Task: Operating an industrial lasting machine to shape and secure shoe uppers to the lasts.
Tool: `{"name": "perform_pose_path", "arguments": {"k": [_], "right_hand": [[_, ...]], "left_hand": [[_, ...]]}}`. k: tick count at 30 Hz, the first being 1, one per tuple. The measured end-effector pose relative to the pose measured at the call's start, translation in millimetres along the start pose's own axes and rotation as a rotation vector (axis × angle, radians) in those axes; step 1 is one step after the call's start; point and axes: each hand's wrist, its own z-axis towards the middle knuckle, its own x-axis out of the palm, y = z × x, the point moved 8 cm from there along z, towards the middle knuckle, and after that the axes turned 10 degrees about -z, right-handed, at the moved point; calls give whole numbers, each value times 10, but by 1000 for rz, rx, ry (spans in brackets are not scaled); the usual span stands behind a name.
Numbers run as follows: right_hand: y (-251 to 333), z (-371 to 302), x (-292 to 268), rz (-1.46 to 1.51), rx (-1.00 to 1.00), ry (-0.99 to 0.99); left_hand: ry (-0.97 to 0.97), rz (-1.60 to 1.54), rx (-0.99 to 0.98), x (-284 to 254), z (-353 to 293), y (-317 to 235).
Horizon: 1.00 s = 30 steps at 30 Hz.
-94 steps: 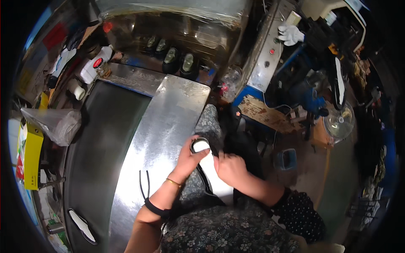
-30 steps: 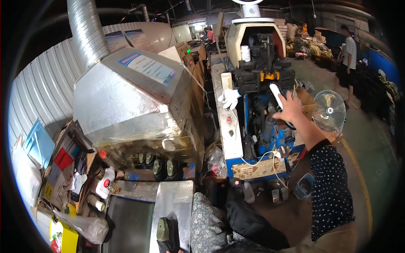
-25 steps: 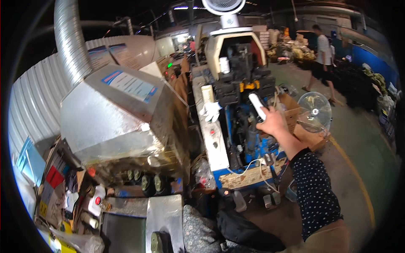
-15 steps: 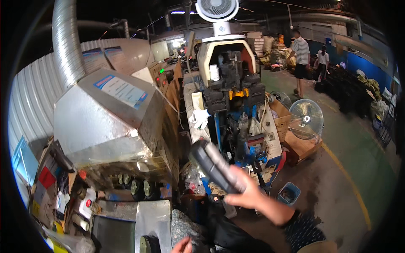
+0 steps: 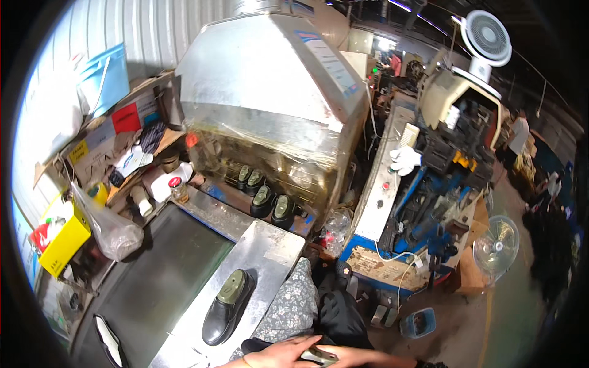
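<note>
Low at the front edge, over my lap, my left hand (image 5: 285, 352) and my right hand (image 5: 354, 357) close around a shoe (image 5: 320, 356). Only its greenish top, like the shoe lasts nearby, shows between my fingers; the rest is hidden by my hands and the picture's edge. To the left of my hands, a black shoe (image 5: 222, 318) with a green last (image 5: 234, 287) inside rests on a bare metal plate (image 5: 261, 260). Further back, several black shoes (image 5: 264, 202) with green lasts stand by the opening under a metal hood (image 5: 264, 80).
A dark conveyor belt (image 5: 165, 264) runs at the left, with another shoe (image 5: 109, 340) at its near end. A yellow box (image 5: 64, 236) and a plastic bag (image 5: 116, 233) hang beside it. Right stand a blue-framed machine (image 5: 362, 245), a floor fan (image 5: 496, 248) and a blue bin (image 5: 417, 323).
My view has swung left and down. The dark shoe that my right hand held up before the machine is now down at my lap, with both hands around it.
</note>
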Motion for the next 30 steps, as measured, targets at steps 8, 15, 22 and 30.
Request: {"name": "perform_pose_path", "arguments": {"k": [8, 15, 22, 30], "right_hand": [[428, -85, -621, 317, 126, -563], [1497, 860, -2405, 236, -91, -1022], [2406, 2428, -4402, 328, -483, -1056], [2063, 3515, -3415, -273, -357, -854]], "left_hand": [[-962, 382, -356, -1665, -1284, 691], [-851, 463, -406, -1580, -1316, 1190], [-919, 119, -516, -1675, -1205, 1186], [-1013, 283, -526, -1694, -1306, 1231]]}}
